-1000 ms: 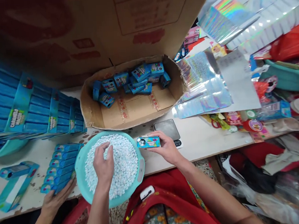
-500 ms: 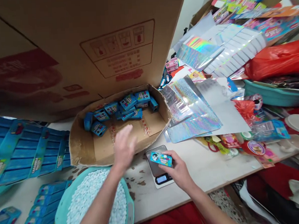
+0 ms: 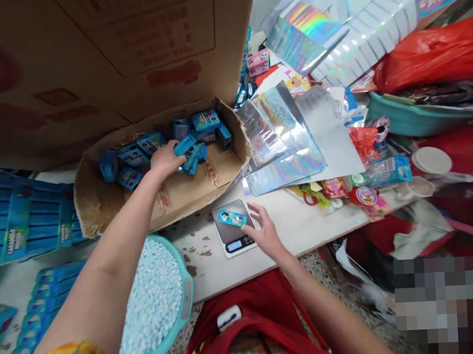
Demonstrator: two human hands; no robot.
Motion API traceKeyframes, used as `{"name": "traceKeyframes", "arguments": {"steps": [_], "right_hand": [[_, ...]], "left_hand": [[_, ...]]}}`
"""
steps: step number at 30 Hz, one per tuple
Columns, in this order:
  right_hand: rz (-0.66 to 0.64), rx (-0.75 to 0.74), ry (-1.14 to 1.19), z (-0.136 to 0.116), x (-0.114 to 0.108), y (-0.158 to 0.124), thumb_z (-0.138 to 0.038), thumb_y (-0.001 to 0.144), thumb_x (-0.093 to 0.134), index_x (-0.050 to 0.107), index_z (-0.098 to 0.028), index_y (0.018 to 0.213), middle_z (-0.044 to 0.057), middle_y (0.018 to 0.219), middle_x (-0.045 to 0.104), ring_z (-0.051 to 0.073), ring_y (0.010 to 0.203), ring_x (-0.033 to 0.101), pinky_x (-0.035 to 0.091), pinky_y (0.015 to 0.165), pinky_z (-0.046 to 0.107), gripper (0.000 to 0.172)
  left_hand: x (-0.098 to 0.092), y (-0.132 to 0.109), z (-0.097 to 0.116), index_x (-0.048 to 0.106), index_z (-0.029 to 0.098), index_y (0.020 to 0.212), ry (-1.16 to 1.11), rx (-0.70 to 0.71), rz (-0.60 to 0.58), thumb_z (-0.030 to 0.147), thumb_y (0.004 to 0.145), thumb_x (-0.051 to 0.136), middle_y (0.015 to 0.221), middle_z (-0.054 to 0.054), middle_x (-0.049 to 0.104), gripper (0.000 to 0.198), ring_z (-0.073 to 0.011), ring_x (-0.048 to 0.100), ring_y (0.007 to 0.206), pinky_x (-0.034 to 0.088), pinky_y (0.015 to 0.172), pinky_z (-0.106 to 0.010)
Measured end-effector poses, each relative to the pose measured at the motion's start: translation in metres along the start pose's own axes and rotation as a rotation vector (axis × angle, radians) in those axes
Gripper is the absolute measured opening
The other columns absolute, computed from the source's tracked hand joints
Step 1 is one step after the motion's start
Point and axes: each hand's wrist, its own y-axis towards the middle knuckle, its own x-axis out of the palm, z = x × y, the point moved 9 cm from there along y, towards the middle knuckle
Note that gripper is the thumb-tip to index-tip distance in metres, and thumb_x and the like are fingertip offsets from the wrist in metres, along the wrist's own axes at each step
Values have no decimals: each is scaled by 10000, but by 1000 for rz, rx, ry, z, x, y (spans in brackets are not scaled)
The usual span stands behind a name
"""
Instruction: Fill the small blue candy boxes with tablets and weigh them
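In the head view my left hand (image 3: 166, 160) reaches into a low cardboard box (image 3: 182, 198), its fingers closed on one blue candy box (image 3: 185, 145). Several more blue candy boxes (image 3: 205, 120) lie loose around it at the back of the carton. My right hand (image 3: 264, 229) has its fingers spread just right of a small digital scale (image 3: 226, 236). On the scale's dark plate lies a single blue candy pack (image 3: 231, 218) marked Caramelo Macizo; the thumb is close to its right end, and I cannot tell whether it touches.
A turquoise basin (image 3: 185, 285) of pale blue candies stands at the near left. Blue printed cartons (image 3: 17, 223) are stacked at far left. A large cardboard box (image 3: 126, 45) rises behind. Holographic sheets (image 3: 284, 148) and a red plastic bag (image 3: 432, 50) lie to the right.
My left hand has moved deeper into the carton and closed on a candy box. The right hand has let go of its candy pack, now on the scale. The whole view has shifted.
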Motion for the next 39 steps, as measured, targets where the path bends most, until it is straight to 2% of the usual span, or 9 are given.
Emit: {"name": "traceKeyframes", "arguments": {"steps": [6,10,13,16,19,22,25,32,39], "right_hand": [[152,-79,41,-50,-28,-13,-345,784,703,572,-233,1132,72,1155,608,215,1103,577,463,991,445,389],[5,-146,264,-92,12,-14,-382,710,771,548,-258,1193,61,1204,605,216,1127,573,484,967,401,546],[17,-117,416,-111,30,-16,-416,667,794,574,-246,1109,27,1065,662,189,974,623,518,871,346,523],[204,-84,480,-114,10,-22,-379,649,807,595,-231,936,-37,842,658,131,768,612,512,785,295,387],[418,-118,466,-103,-39,-40,-330,609,830,593,-219,908,-51,822,643,110,746,596,492,794,284,398],[634,-72,325,-70,-90,-66,-290,582,841,591,-197,905,-47,819,643,106,728,589,482,809,298,419],[766,28,197,-31,-120,-93,-291,544,853,596,-177,908,-39,799,646,115,709,585,489,780,307,460],[775,137,145,13,-122,-114,-331,553,836,602,-172,927,-5,820,659,145,727,604,514,746,326,469],[758,178,178,25,-120,-106,-325,539,848,605,-169,926,-12,801,651,141,724,601,507,729,304,483]], "left_hand": [[-41,-139,-17,591,183,1108,-410,-77,130,400,711,648,949,-60,664,456,-236,621,848,491,745,-328],[-21,-215,38,562,164,1108,-1032,-5,-214,457,704,692,871,-38,654,515,-166,604,655,507,606,-291],[-12,-244,88,584,153,1067,-1186,130,-457,431,712,708,850,-33,651,468,-157,603,674,508,629,-285],[-15,-249,101,587,176,1138,-1196,254,-494,401,733,701,1021,-57,657,477,-178,621,838,509,745,-301],[-12,-241,73,563,220,1220,-1066,216,-370,398,767,662,1198,-76,615,497,-190,612,949,497,820,-324],[2,-237,36,612,208,1135,-883,108,-226,398,819,588,1112,-65,654,370,-190,618,925,487,833,-333],[19,-240,29,630,208,1081,-762,116,-174,347,851,538,1043,-49,674,284,-186,626,905,479,846,-328],[38,-240,78,587,216,1168,-452,305,21,333,870,538,1187,-81,614,324,-235,545,1113,416,969,-364],[63,-230,108,539,221,1262,-360,182,24,474,803,610,1318,-115,530,529,-302,482,1177,404,967,-438]]}}
